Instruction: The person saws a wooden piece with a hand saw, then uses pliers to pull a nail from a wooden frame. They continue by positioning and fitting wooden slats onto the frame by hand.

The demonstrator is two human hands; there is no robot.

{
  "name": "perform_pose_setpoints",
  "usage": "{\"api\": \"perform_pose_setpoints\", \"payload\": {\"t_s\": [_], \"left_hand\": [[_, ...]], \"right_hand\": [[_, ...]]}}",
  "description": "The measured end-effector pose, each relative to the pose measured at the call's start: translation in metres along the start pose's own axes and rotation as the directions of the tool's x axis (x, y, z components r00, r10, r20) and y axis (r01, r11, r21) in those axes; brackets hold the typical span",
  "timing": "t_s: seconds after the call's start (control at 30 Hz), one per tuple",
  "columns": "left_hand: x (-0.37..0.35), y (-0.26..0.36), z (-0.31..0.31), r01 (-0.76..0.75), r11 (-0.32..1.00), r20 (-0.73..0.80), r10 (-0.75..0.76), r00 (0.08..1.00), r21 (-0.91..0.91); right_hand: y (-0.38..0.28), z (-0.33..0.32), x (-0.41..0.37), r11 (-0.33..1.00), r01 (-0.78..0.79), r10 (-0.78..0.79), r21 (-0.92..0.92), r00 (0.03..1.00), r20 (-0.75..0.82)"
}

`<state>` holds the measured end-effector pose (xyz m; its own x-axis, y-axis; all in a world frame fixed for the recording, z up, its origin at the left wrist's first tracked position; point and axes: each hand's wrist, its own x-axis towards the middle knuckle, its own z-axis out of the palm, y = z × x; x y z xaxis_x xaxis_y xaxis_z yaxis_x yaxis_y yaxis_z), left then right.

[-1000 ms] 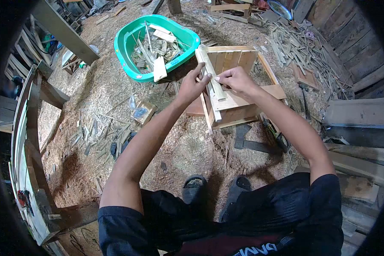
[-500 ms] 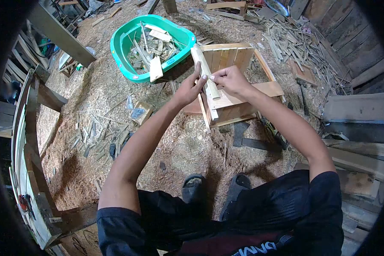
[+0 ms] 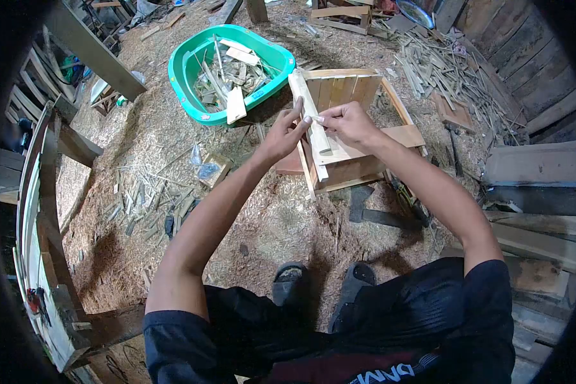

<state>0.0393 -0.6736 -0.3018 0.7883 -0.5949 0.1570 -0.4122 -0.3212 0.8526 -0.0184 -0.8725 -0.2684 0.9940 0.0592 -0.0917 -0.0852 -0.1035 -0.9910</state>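
A pale wooden strip (image 3: pixel 319 141) slants over the left side of a slatted wooden frame (image 3: pixel 352 166). My left hand (image 3: pixel 285 133) is closed round the strip's left edge, with the thumb on its upper face. From the other side, my right hand (image 3: pixel 352 123) pinches with thumb and forefinger at the strip's middle, close to the left thumb. Something small and pale shows at those fingertips, too small to name. The frame has several upright slats (image 3: pixel 343 89) at its far end and a flat board (image 3: pixel 397 138) across its near side.
A green plastic tub (image 3: pixel 179 83) of wood offcuts stands beyond my left hand. Scrap sticks (image 3: pixel 429 70) are heaped at the far right, with stacked boards (image 3: pixel 537 240) nearer. An axe-like tool (image 3: pixel 361 203) lies below the frame. A curved wooden structure (image 3: pixel 45 249) stands at left.
The wooden strip has turned slightly, so it looks narrower and its near end shows more. Both hands stay at nearly the same place on it.
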Motion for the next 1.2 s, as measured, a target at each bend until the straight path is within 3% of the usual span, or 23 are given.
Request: {"api": "perform_pose_setpoints", "payload": {"t_s": [0.13,0.23,0.33,0.7,0.8,0.93,1.2], "left_hand": [[-0.010,0.000,0.006,-0.035,0.998,-0.069,0.031,0.997,-0.058],[-0.012,0.004,0.003,0.109,0.984,0.009,-0.109,0.994,-0.138],[-0.012,0.007,0.000,0.129,0.981,0.044,-0.123,0.991,-0.144],[-0.013,0.004,0.008,0.111,0.954,0.028,-0.108,0.994,-0.277],[-0.015,0.006,0.010,0.143,0.952,0.060,-0.131,0.990,-0.271],[-0.021,0.013,0.012,0.227,0.923,0.093,-0.208,0.974,-0.311],[-0.017,0.008,0.013,0.089,0.949,0.027,-0.085,0.996,-0.302]], "right_hand": [[-0.004,0.000,-0.001,0.997,0.015,-0.012,-0.069,0.999,0.046],[-0.005,0.002,-0.001,0.987,0.007,-0.001,-0.159,0.999,0.042],[-0.003,0.003,0.001,0.982,0.036,-0.027,-0.188,0.999,0.047],[0.005,0.005,0.005,0.968,0.041,-0.031,-0.247,0.999,0.044],[0.013,0.011,0.006,0.988,0.107,-0.111,0.114,0.993,0.029],[0.017,0.006,0.009,0.986,0.144,-0.141,-0.082,0.989,0.038],[0.009,0.006,0.004,0.959,0.177,-0.172,-0.221,0.984,0.044]]}}
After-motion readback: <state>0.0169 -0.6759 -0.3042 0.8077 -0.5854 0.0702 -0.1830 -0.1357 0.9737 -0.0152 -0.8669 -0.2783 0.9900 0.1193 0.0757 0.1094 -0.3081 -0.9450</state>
